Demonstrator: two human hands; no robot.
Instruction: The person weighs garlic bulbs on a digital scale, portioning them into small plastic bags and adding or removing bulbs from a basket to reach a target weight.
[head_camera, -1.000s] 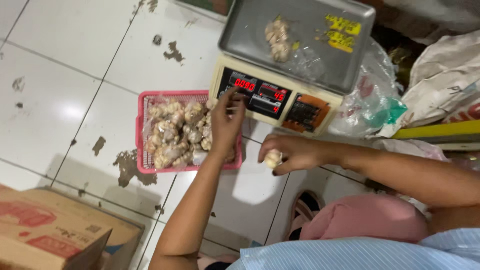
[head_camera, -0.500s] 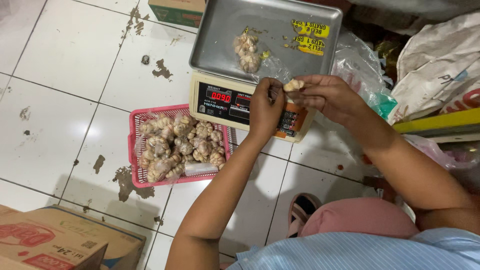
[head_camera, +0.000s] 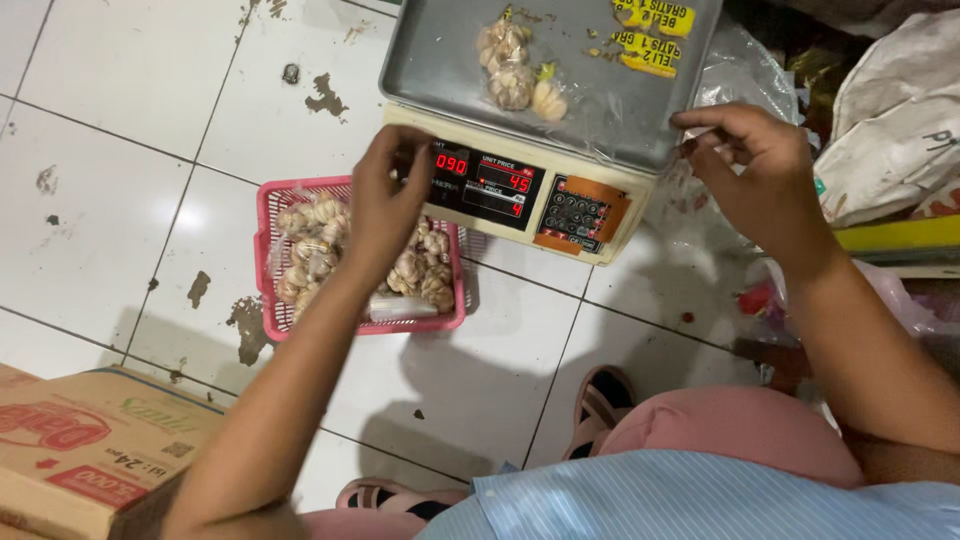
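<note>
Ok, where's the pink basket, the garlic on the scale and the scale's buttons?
pink basket (head_camera: 268, 215), head view, on its left rim.
garlic on the scale (head_camera: 510, 68), head view, middle of the pile.
scale's buttons (head_camera: 575, 213), head view, centre of the keypad.

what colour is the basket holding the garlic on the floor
Pink, a plastic mesh basket sitting on the white tiles; it shows best, and only, in the head view.

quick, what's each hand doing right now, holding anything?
Left hand: loosely curled, nothing visibly held, over the pink plastic basket.
Right hand: open, empty, beside the scale's grey metal tray.
</note>
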